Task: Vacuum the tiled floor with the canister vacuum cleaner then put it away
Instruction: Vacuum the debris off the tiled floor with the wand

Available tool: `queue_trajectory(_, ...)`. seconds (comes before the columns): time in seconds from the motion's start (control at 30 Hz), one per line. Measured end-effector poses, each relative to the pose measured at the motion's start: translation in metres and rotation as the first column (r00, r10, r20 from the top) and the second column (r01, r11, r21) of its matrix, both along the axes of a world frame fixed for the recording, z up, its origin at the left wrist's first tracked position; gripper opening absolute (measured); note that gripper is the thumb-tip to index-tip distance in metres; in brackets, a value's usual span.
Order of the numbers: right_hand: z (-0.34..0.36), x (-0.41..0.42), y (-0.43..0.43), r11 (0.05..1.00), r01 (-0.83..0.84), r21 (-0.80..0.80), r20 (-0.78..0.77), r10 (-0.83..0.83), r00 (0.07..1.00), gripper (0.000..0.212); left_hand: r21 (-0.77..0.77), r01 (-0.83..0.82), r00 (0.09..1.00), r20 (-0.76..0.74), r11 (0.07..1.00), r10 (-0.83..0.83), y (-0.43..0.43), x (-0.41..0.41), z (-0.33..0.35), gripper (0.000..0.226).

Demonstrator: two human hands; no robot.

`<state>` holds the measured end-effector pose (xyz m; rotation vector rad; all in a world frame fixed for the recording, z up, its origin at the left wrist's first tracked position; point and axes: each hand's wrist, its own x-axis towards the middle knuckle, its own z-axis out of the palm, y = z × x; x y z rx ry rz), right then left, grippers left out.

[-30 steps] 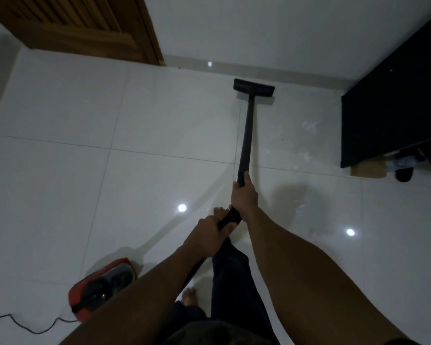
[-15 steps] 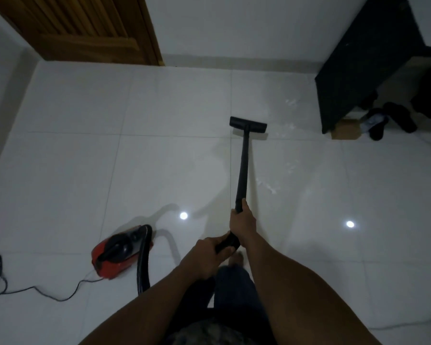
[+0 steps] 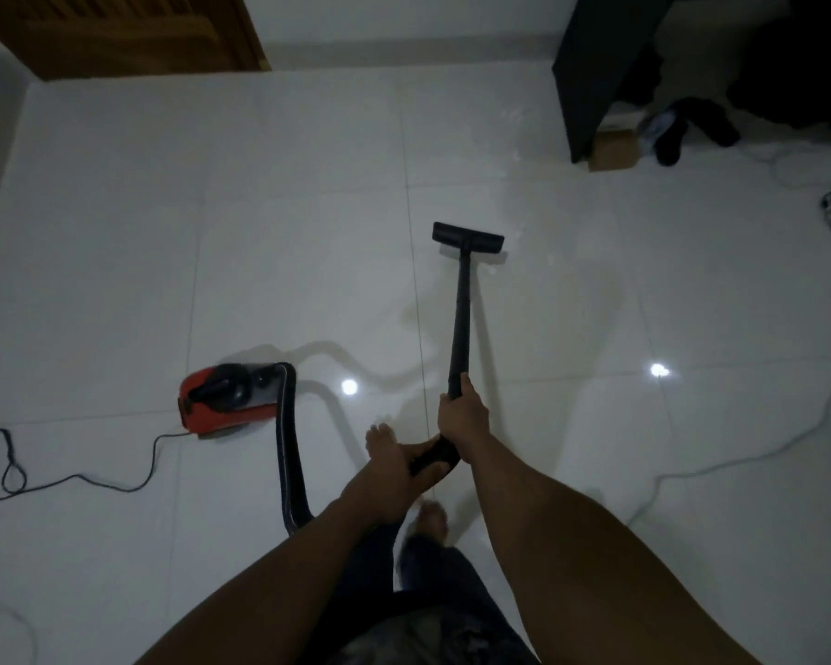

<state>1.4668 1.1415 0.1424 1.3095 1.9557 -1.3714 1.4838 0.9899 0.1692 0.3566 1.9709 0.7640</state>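
gripping black wand with both hands, red canister left

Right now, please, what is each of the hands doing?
Left hand: closed on the lower handle end of the vacuum wand.
Right hand: closed on the wand, higher up.

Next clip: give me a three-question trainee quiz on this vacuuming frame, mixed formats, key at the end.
1. True or false: both hands grip the wand.
2. Which hand sits higher up the wand, nearer the floor nozzle? A) left B) right
3. Fill in: the red canister sits on the person's ___ side, its black hose running back toward the person.

Key: 1. True, the left hand holds the handle end. 2. B. 3. left.
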Motion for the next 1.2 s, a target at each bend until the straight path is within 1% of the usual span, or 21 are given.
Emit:
queue_trajectory(0.1, 0.002, 0.053, -0.013, 1.000, 0.024, -0.013, 0.016, -0.024, 1.000, 0.062, 0.019, -0.021, 1.000, -0.009, 1.000, 0.021, -0.009, 0.046, 0.025, 0.046)
queue_trajectory(0.2, 0.000, 0.099, -0.028, 0.999, 0.045, -0.022, 0.027, -0.045, 0.999, 0.062, 0.037, -0.017, 0.999, 0.046, 0.999, 0.015, -0.022, 0.086, 0.036, 0.041)
queue_trajectory(0.27, -0.003, 0.124, -0.039, 0.997, 0.064, -0.032, 0.039, -0.062, 0.997, 0.062, 0.036, -0.011, 0.997, 0.072, 0.999, 0.008, -0.032, 0.108, 0.035, 0.041)
queue_trajectory(0.37, -0.006, 0.160, -0.060, 0.996, 0.070, -0.047, 0.060, -0.067, 0.996, 0.062, 0.009, 0.000, 0.997, 0.082, 1.000, 0.000, -0.053, 0.143, 0.030, 0.047)
queue_trajectory(0.5, -0.010, 0.205, -0.093, 0.995, 0.090, -0.044, 0.078, -0.087, 0.993, 0.061, 0.020, 0.056, 0.996, 0.065, 0.998, -0.058, -0.087, 0.182, 0.026, 0.042)
queue_trajectory(0.63, -0.013, 0.241, -0.124, 0.994, 0.094, -0.059, 0.079, -0.089, 0.993, 0.062, 0.046, 0.043, 0.997, 0.066, 0.998, -0.046, -0.117, 0.217, 0.026, 0.040)
queue_trajectory(0.8, -0.019, 0.268, -0.149, 0.993, 0.100, -0.064, 0.082, -0.095, 0.992, 0.061, 0.049, 0.075, 0.996, 0.040, 0.996, -0.077, -0.140, 0.242, 0.031, 0.038)
queue_trajectory(0.9, -0.023, 0.272, -0.153, 0.992, 0.100, -0.075, 0.080, -0.094, 0.992, 0.061, 0.047, 0.063, 0.997, 0.038, 0.997, -0.065, -0.145, 0.248, 0.030, 0.039)
queue_trajectory(1.2, -0.029, 0.260, -0.136, 0.990, 0.102, -0.100, 0.119, -0.090, 0.989, 0.063, 0.046, 0.031, 0.997, 0.070, 0.998, -0.034, -0.129, 0.236, 0.024, 0.042)
